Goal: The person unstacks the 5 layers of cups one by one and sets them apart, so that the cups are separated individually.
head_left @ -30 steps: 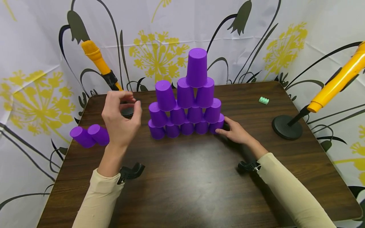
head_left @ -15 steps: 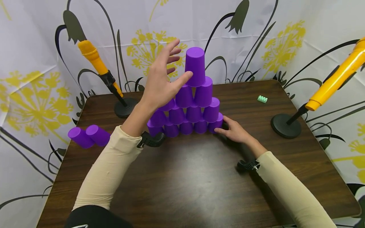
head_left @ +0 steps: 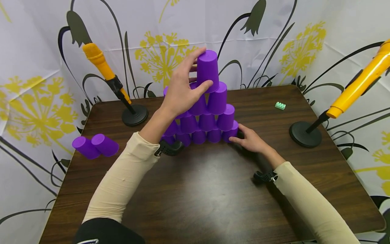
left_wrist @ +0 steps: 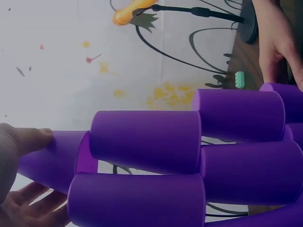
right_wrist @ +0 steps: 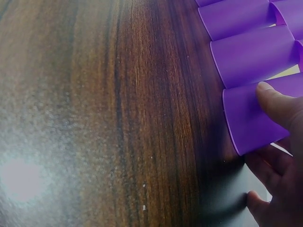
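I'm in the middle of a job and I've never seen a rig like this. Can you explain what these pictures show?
There is no machine here, just a person's bare left hand and right hand. The head view looks forward and down from the person's head. The wrist views come from a camera on each wrist, so the cups look turned sideways.

On the brown wood-grain table stands a stack of upside-down, tapered purple cups. Also there: two separate purple cups at left, a small mint-green studded block and two yellow-and-black stands.

The left hand holds the topmost purple cup between thumb and fingers. The right hand grips the bottom row's right-end cup.
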A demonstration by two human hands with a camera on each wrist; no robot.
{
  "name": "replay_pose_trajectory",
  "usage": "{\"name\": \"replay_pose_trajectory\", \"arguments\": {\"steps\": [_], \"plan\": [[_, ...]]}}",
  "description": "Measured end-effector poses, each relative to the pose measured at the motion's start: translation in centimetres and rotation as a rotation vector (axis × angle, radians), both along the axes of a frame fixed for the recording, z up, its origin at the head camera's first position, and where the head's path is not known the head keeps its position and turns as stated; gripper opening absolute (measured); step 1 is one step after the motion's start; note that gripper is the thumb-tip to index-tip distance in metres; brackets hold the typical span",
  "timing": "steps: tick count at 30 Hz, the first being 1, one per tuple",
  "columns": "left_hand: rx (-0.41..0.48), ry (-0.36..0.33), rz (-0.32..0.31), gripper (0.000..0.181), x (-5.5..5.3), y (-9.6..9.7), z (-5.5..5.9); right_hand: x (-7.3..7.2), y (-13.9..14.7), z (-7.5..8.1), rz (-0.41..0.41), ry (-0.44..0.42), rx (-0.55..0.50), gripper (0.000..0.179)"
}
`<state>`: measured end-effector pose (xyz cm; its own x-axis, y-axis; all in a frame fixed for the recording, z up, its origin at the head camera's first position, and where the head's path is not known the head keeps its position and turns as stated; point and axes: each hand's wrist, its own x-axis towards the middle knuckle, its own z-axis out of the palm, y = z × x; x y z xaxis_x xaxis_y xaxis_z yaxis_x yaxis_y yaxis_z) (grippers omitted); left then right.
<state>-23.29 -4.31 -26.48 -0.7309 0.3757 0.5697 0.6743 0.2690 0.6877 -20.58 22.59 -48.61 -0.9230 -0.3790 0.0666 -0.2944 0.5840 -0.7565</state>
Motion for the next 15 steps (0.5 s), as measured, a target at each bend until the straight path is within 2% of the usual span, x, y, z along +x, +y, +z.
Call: {"name": "replay_pose_trajectory", "arguments": {"steps": [7,11,15], "plan": [[0.095,-0.053,0.005,0.064,2.4,-0.9,2.3,0.0,0.1,0.0,-0.006,-0.004,-0.01,0.065],[0.184,-0.031,0.023,0.064,3.2,-2.9,2.6,0.0,0.0,0.0,-0.005,-0.004,-0.011,0.064],[0.288,0.035,0.094,0.064,3.8,-6.4,2.3,0.1,0.1,0.0,-0.009,-0.011,0.005,0.065]]}}
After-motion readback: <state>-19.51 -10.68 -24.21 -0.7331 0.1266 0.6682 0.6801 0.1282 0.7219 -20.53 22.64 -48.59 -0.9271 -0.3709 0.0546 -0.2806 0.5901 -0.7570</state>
